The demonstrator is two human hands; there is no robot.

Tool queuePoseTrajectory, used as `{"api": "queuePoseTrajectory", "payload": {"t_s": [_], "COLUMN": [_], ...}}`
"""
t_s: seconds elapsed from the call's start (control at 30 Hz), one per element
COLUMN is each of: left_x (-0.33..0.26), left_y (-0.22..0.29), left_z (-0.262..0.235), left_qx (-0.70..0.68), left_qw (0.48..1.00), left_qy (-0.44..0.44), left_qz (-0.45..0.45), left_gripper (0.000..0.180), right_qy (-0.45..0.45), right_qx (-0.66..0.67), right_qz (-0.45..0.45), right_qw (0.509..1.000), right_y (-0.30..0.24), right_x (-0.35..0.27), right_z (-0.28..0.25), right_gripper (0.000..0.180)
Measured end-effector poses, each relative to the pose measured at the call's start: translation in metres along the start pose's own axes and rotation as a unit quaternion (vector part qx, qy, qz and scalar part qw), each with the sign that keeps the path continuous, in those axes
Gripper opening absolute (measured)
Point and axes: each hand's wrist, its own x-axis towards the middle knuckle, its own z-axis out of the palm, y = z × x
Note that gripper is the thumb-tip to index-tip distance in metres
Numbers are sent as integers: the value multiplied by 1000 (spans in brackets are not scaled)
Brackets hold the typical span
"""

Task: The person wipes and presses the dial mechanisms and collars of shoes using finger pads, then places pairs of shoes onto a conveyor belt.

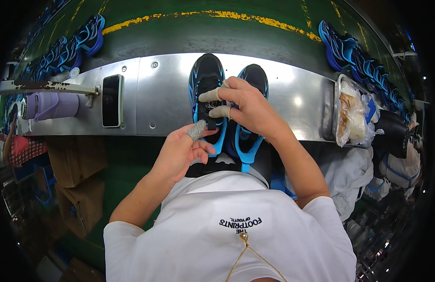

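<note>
Two black and blue sneakers stand side by side on the metal bench, toes pointing away from me. My left hand (182,148), a grey knitted cot on one finger, grips the left sneaker (207,68) by the tongue at its opening. My right hand (250,105) reaches over from the right. Its beige-covered thumb and forefinger close around the lacing on that same sneaker; the lace between them is hard to make out. Beside it, the right sneaker (253,75) is partly hidden beneath my right hand.
A phone (112,101) and a lilac tumbler (57,105) lie at the left of the bench (165,94), near a chipped white bar (48,86). On the right sits a metal tray (339,110) with plastic bags. Rows of sneakers (339,49) line a green conveyor (255,37). Cardboard boxes (78,162) stand below left.
</note>
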Motion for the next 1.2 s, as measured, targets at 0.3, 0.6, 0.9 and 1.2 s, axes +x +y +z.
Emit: {"api": "queuePoseTrajectory", "payload": {"t_s": [0.3,0.6,0.9,1.2], "left_x": [12,14,-6,52], "left_y": [-14,-9,-14,16], "left_z": [6,2,24,43], "left_qx": [-171,-163,665,754], "left_qw": [985,981,602,551], "left_qy": [-23,-102,-44,-38], "left_qz": [3,20,439,357], "left_gripper": [26,30,36,20], "right_qy": [79,67,113,167], "right_qx": [-39,-94,123,2], "right_qz": [3,17,159,124], "right_qw": [996,993,973,978], "right_y": [-6,-7,37,19], "right_x": [7,2,-57,-66], "right_z": [12,7,-53,-40], "right_gripper": [26,26,34,31]}}
